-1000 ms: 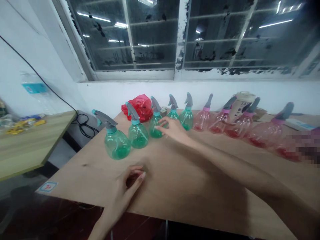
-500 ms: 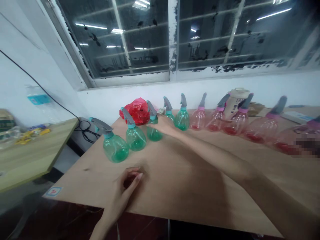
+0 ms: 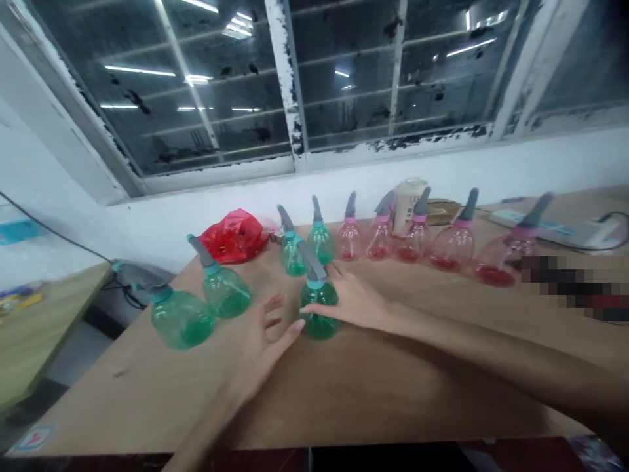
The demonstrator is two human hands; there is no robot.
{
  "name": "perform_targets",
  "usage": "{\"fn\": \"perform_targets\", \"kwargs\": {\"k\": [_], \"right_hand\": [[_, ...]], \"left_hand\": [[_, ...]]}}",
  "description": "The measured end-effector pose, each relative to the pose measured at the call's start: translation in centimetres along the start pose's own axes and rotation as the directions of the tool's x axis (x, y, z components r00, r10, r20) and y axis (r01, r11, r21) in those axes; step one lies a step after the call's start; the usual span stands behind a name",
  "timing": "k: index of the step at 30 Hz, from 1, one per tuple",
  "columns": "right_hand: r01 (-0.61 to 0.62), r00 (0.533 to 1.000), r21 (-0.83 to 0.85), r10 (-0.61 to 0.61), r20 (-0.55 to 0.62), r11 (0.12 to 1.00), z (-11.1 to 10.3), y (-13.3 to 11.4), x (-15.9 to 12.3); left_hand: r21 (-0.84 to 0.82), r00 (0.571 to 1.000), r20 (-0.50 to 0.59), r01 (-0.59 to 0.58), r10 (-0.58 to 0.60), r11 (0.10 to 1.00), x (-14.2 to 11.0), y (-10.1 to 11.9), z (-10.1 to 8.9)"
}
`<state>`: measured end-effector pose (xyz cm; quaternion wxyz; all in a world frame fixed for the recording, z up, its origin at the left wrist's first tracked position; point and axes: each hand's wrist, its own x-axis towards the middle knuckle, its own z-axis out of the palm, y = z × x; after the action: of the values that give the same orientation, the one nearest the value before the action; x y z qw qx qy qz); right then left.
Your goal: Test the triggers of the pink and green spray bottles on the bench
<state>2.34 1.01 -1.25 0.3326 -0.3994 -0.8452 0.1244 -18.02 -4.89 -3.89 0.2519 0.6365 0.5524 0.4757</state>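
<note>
The rounded, transparent green plastic spray bottle with grey trigger head [image 3: 322, 328] is sitting between the hands at the brown wooden tabletop [image 3: 383, 393]. The right hand [image 3: 361, 300] is gripping its body; the left hand [image 3: 265, 339] is curving half-open beside it, contact being unclear. The bottle is partly hiding the right fingers.

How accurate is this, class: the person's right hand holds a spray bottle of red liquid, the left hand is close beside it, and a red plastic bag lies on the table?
Not quite: the liquid in the spray bottle that the right hand holds is green, as the head view shows. The left hand is close beside it, and the red plastic bag lies on the table.
</note>
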Motion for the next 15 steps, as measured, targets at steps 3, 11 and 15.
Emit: {"fn": "perform_targets", "kwargs": {"k": [3,11,15], "right_hand": [[-0.013,1.000,0.009,0.012,0.026,1.000,-2.0,1.0,-1.9],[-0.043,0.992,0.056,0.036,0.118,0.998,-8.3,4.9,-7.2],[-0.155,0.983,0.168,0.135,0.126,0.974,-10.9,7.4,-9.0]], "left_hand": [[-0.005,0.990,0.062,-0.127,0.127,0.992,2.3,3.7,4.2],[-0.189,0.963,0.188,-0.156,0.192,0.969,4.6,7.1,13.9],[-0.245,0.966,0.144,-0.177,0.216,0.953,3.5,6.7,16.4]]}}
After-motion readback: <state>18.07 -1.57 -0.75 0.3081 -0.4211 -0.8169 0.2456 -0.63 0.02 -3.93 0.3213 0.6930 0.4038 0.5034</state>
